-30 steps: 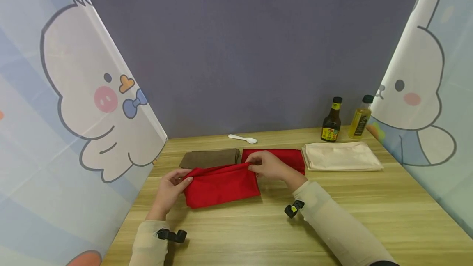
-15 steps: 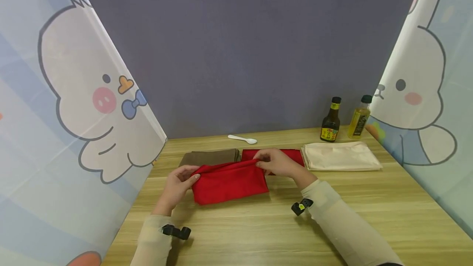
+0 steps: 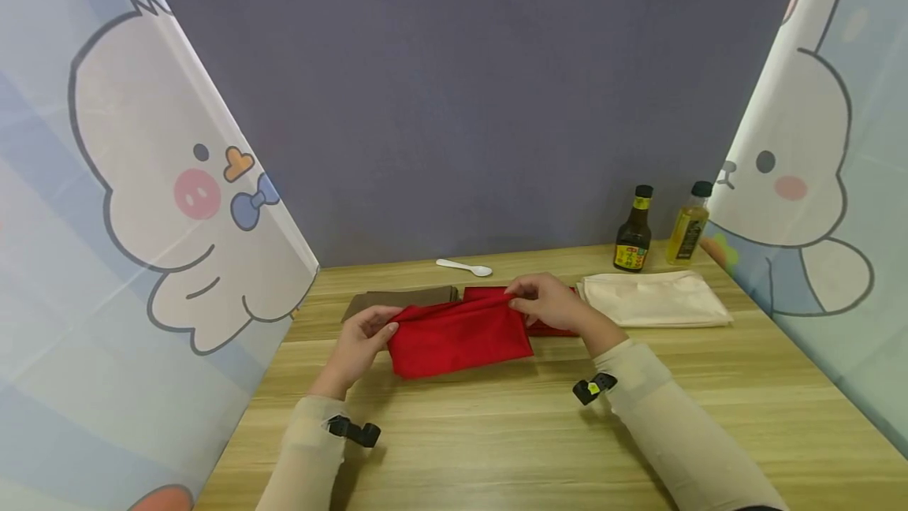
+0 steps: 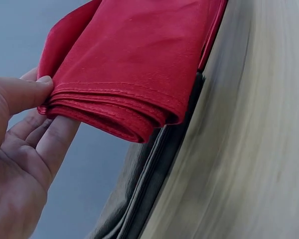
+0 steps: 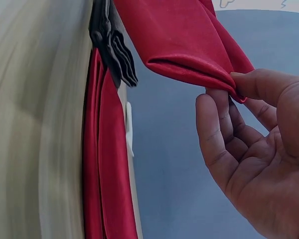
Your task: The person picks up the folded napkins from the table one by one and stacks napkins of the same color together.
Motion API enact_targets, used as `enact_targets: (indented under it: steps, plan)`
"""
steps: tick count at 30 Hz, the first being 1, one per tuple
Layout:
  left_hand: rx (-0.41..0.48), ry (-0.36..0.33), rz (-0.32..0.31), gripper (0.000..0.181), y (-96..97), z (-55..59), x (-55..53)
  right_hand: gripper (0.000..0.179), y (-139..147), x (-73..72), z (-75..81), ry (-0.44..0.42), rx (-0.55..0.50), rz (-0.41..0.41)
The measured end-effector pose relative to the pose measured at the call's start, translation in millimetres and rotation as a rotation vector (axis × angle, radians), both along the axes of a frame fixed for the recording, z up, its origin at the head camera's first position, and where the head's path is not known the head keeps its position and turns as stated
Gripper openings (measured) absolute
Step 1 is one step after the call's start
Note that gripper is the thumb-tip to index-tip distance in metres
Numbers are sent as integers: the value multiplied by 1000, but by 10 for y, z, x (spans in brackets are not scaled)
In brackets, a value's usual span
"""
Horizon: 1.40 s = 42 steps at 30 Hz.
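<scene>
A folded red cloth hangs between both hands above the table, its layered hem plain in the left wrist view. My left hand pinches its upper left corner between thumb and fingers. At the upper right corner, my right hand pinches it the same way. Behind it on the table lies a second folded red cloth, partly hidden by the held cloth and the right hand. A folded brown cloth lies to the left of that one, its near side covered from the head view.
A folded cream cloth lies at the right on the wooden table. Behind it stand a dark sauce bottle and a yellow oil bottle. A white spoon lies near the grey back wall.
Both hands have carried the held red cloth to the right and slightly farther back, over the near part of the second red cloth. The other things stay where they were.
</scene>
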<state>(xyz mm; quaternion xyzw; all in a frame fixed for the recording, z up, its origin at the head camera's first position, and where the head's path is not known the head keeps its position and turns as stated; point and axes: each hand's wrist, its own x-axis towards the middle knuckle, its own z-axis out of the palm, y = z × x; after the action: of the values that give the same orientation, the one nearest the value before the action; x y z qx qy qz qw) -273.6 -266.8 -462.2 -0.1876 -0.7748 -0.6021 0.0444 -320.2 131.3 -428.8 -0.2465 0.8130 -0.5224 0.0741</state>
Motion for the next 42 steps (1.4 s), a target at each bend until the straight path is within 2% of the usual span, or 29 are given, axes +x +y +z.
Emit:
enact_targets:
  steps: [7,14,24,34,42]
  plan:
    - [16,35,24,28,150,-15,-116,14,126,-37,20,36,7,-35]
    - [34,40,55,27,296,-28,-199,15,245,-56,51,24,9,-64]
    - [70,62,85,24,465,-34,-304,18,378,-139,9,26,2,-106]
    - [73,45,101,25,603,-88,-401,16,468,-155,1,10,21,-165]
    - [82,42,128,22,679,-108,-469,19,538,-172,18,19,18,-165]
